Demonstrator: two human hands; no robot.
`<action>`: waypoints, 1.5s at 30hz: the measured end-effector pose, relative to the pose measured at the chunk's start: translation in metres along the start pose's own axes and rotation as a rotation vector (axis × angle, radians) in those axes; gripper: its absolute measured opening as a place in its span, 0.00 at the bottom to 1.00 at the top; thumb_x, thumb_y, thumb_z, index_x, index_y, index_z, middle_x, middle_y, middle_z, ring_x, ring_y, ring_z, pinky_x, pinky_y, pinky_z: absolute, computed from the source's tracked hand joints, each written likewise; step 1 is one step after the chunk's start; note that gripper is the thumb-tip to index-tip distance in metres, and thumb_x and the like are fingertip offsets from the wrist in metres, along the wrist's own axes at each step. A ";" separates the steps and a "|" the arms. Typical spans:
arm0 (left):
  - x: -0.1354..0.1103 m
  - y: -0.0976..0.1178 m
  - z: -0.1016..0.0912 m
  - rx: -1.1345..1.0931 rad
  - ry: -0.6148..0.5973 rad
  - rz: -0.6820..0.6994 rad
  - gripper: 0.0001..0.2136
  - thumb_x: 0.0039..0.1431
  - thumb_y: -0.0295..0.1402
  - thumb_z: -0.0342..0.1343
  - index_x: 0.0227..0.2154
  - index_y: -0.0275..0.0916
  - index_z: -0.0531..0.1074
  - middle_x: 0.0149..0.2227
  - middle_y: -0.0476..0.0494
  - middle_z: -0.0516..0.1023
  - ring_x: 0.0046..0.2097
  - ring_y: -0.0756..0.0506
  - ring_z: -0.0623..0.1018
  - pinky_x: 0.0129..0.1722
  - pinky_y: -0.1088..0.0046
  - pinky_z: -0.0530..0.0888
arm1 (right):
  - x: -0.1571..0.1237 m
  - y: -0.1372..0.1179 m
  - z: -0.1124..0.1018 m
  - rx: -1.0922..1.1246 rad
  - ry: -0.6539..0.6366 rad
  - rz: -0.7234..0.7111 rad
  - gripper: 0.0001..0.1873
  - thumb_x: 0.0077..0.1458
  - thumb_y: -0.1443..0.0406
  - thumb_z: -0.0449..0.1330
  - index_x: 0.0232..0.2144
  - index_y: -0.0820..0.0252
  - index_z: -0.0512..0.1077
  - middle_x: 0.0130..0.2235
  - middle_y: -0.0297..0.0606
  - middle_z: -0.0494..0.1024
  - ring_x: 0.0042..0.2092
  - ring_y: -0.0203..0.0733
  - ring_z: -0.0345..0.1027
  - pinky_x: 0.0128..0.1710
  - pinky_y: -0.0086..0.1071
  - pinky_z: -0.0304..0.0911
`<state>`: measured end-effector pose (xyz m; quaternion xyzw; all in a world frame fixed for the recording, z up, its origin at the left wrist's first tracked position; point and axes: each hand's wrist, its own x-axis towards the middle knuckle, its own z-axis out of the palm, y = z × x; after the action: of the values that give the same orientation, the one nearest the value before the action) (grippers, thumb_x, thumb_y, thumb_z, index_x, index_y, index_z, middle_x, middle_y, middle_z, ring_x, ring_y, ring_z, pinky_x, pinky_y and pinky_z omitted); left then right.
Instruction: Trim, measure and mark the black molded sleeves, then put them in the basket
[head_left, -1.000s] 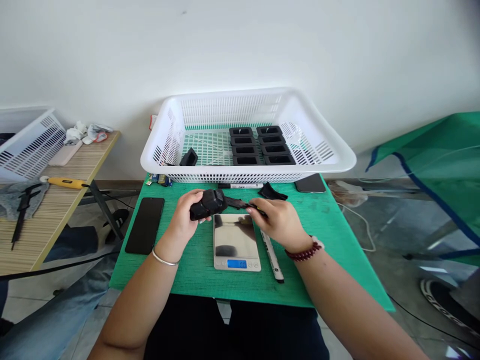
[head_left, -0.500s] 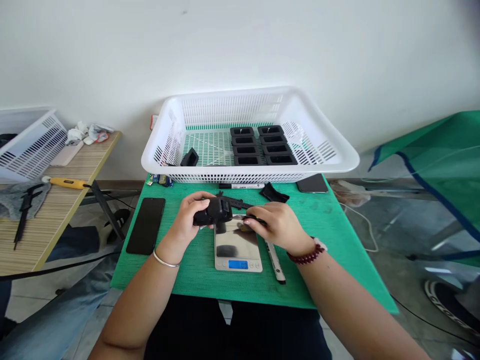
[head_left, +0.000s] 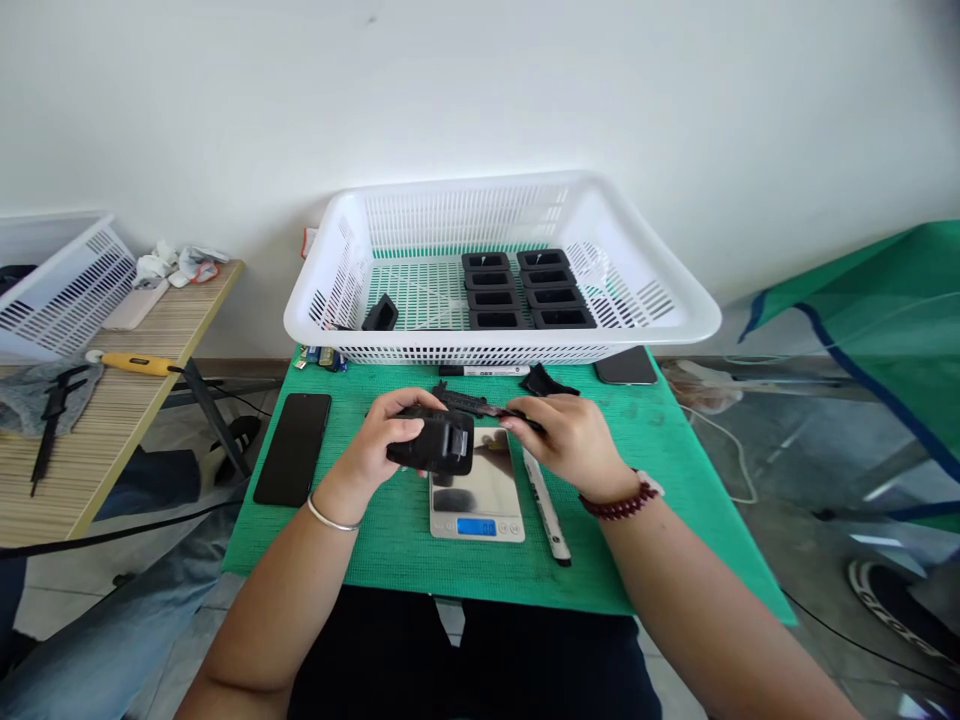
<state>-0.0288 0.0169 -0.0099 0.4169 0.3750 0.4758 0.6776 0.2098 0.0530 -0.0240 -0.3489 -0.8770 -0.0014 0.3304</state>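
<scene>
My left hand (head_left: 375,440) is wrapped round a black hollow block (head_left: 433,442), tilted above the left part of a digital scale (head_left: 495,490) with a mirrored plate. The scale's blue display seems to read zero. In my right hand (head_left: 566,440) is a slim black-handled tool (head_left: 525,418), pinched with its thin tip pointing left toward the block, apart from it. What kind of tool it is I cannot make out. Just behind the block lies a black caliper (head_left: 461,400), partly hidden. A white marker (head_left: 547,510) rests right of the scale.
A white plastic basket (head_left: 487,350) stands at the back, holding several black hollow blocks (head_left: 491,298). Phones (head_left: 292,450) lie on the green mat (head_left: 675,520), along with another marker (head_left: 484,371) and a black scrap (head_left: 547,382). A side table (head_left: 161,400) stands left.
The block in my left hand has turned and come slightly nearer, showing its end more. My right hand has drawn back right and up a little with the tool, away from the block.
</scene>
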 end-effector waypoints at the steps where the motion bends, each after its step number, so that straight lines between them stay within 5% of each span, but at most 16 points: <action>1: 0.000 0.000 0.000 0.001 -0.006 0.001 0.14 0.42 0.39 0.60 0.32 0.37 0.76 0.25 0.46 0.76 0.18 0.49 0.73 0.12 0.77 0.67 | 0.000 0.001 -0.001 -0.001 0.011 0.013 0.19 0.64 0.57 0.50 0.30 0.62 0.73 0.19 0.34 0.70 0.20 0.34 0.60 0.23 0.29 0.50; 6: 0.000 0.000 -0.002 0.008 0.003 0.025 0.14 0.43 0.41 0.60 0.33 0.39 0.76 0.26 0.46 0.76 0.19 0.48 0.74 0.12 0.76 0.67 | 0.001 -0.004 -0.003 0.160 -0.066 -0.089 0.20 0.64 0.56 0.48 0.29 0.61 0.72 0.22 0.35 0.74 0.22 0.34 0.62 0.24 0.29 0.53; 12: -0.004 0.003 -0.002 0.268 -0.227 0.095 0.17 0.44 0.45 0.63 0.34 0.38 0.77 0.28 0.44 0.76 0.26 0.46 0.76 0.23 0.74 0.72 | -0.001 -0.001 0.003 0.019 -0.026 0.040 0.19 0.64 0.56 0.49 0.32 0.62 0.73 0.20 0.34 0.72 0.21 0.34 0.62 0.24 0.29 0.51; 19: 0.003 -0.002 0.002 0.572 0.119 0.326 0.21 0.46 0.36 0.67 0.46 0.44 0.74 0.47 0.41 0.77 0.50 0.40 0.75 0.47 0.64 0.74 | -0.002 0.001 0.002 -0.002 0.074 0.142 0.19 0.64 0.57 0.48 0.33 0.62 0.73 0.21 0.35 0.74 0.22 0.35 0.65 0.22 0.29 0.52; 31: 0.003 0.001 0.003 0.640 0.032 0.331 0.21 0.49 0.36 0.65 0.48 0.45 0.74 0.47 0.41 0.79 0.49 0.39 0.77 0.49 0.61 0.74 | -0.001 0.004 0.002 -0.020 0.030 0.006 0.20 0.64 0.56 0.49 0.30 0.62 0.74 0.20 0.34 0.72 0.21 0.34 0.61 0.23 0.30 0.52; 45: 0.002 0.000 0.004 0.638 0.053 0.311 0.20 0.48 0.37 0.65 0.47 0.44 0.75 0.47 0.41 0.79 0.49 0.39 0.77 0.49 0.60 0.75 | -0.001 0.002 0.004 -0.024 0.037 0.017 0.21 0.65 0.55 0.48 0.30 0.62 0.74 0.19 0.34 0.71 0.21 0.34 0.60 0.24 0.29 0.51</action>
<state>-0.0243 0.0180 -0.0086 0.6472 0.4544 0.4427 0.4227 0.2092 0.0553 -0.0280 -0.3600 -0.8678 -0.0154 0.3422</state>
